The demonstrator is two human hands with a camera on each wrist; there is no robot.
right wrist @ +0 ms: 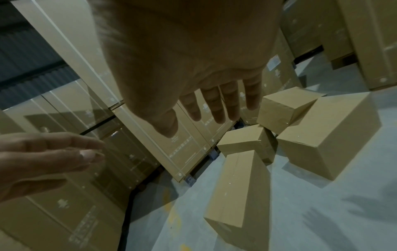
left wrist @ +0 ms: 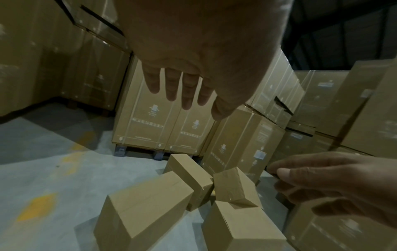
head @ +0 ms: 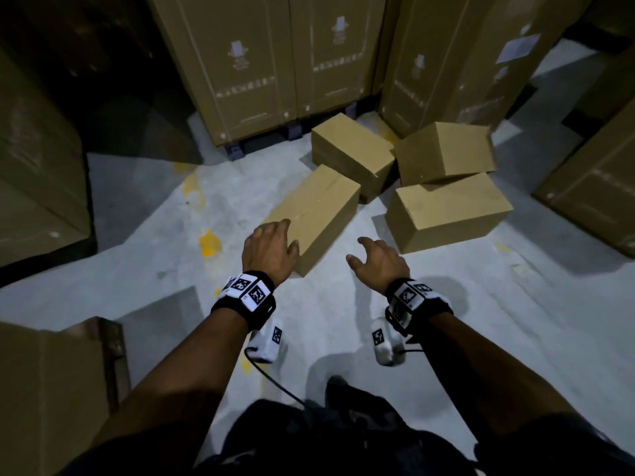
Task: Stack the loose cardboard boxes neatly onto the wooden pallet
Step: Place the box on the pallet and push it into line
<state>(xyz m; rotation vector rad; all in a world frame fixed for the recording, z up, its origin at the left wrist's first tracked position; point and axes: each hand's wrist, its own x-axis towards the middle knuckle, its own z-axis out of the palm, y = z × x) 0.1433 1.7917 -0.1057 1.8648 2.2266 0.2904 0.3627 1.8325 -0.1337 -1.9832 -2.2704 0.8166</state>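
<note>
Grey warehouse floor (head: pixel 446 304) bearing four loose cardboard boxes (head: pixel 446 214). Left hand (head: pixel 266 249) and right hand (head: pixel 378 262), each grip spread and empty, above the nearest box (head: pixel 319 207).

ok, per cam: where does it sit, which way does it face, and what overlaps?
Head: on the head, facing down and forward at both forearms, left hand, right hand, four loose boxes.
Left wrist: along the open left hand toward the nearest box.
Right wrist: along the open right hand; left hand at the frame's left edge.
Shared: nearest box, tilted box.
</note>
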